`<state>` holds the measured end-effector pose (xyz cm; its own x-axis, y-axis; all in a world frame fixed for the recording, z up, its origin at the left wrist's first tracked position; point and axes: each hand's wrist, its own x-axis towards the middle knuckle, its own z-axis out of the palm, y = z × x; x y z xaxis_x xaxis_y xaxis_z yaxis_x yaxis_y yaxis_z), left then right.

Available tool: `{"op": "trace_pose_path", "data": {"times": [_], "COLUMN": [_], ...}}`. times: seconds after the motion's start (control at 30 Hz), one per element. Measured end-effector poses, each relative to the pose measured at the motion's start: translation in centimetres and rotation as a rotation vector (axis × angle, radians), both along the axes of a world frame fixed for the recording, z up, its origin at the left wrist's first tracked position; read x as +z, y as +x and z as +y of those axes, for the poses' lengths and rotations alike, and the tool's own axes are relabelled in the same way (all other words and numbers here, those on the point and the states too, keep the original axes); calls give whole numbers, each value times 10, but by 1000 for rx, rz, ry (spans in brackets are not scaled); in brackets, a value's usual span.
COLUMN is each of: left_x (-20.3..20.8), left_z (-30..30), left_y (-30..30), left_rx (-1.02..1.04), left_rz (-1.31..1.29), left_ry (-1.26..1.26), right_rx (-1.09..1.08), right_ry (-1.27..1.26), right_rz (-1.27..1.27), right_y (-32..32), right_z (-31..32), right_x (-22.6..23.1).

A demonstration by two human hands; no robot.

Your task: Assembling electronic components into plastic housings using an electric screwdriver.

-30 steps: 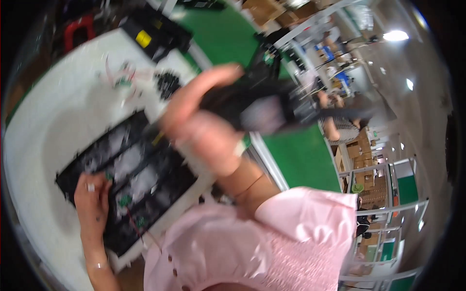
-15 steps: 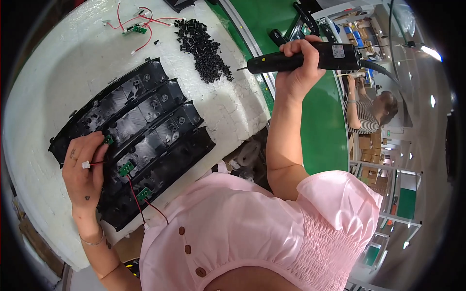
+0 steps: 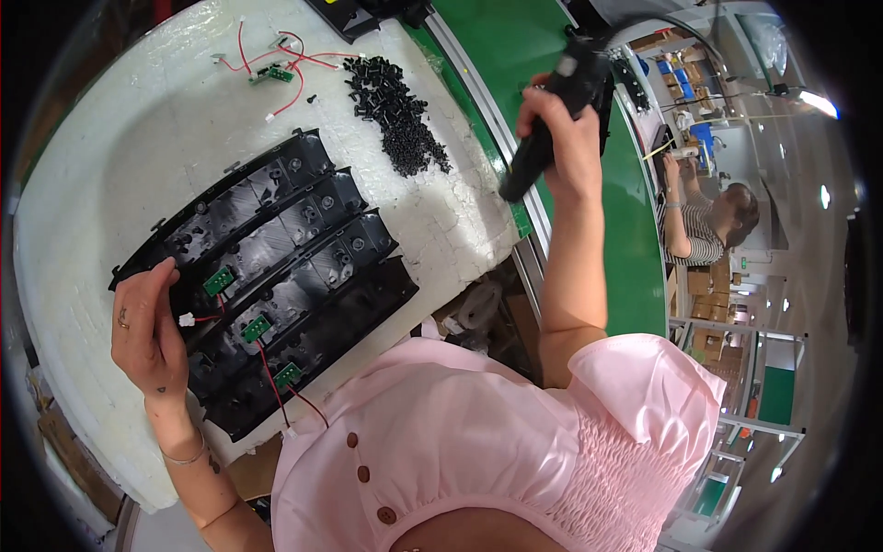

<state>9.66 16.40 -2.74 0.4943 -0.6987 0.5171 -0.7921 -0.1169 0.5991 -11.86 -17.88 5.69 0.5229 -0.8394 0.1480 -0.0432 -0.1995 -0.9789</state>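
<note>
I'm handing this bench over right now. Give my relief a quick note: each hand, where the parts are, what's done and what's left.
Left hand: resting on the left end of the black panels, a white connector on a red wire at its fingertips.
Right hand: raised over the green conveyor, gripping the black driver, tip clear of the work.
Parts: four panels side by side on the white foam pad; screw pile at the pad's far edge; spare wired board beyond.
Done: three small green boards sit on the panels.
Left: whether they are screwed down cannot be told; check.
</note>
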Motion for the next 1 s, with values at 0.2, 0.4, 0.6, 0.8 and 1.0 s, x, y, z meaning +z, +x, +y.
{"op": "trace_pose_path", "data": {"times": [0.2, 0.4, 0.6, 0.8, 1.0], "left_x": [-6, -4, -19, -18, -10], "left_z": [3, 4, 22, 26, 5], "left_y": [14, 33, 21, 20, 29], "left_rx": [157, 226, 365, 272, 284], "left_rz": [108, 150, 86, 83, 123], "left_ry": [-89, -257, -153, -326, -367], "right_rx": [2, -81, 21, 149, -327], "right_ry": [122, -537, -858, -1129, -1539], "right_rz": [421, 767, 541, 12, -326], "right_y": [-39, -36, -51, 66, 210], "right_z": [-18, -44, -17, 56, 52], "right_x": [-43, -100, -71, 181, 410]}}
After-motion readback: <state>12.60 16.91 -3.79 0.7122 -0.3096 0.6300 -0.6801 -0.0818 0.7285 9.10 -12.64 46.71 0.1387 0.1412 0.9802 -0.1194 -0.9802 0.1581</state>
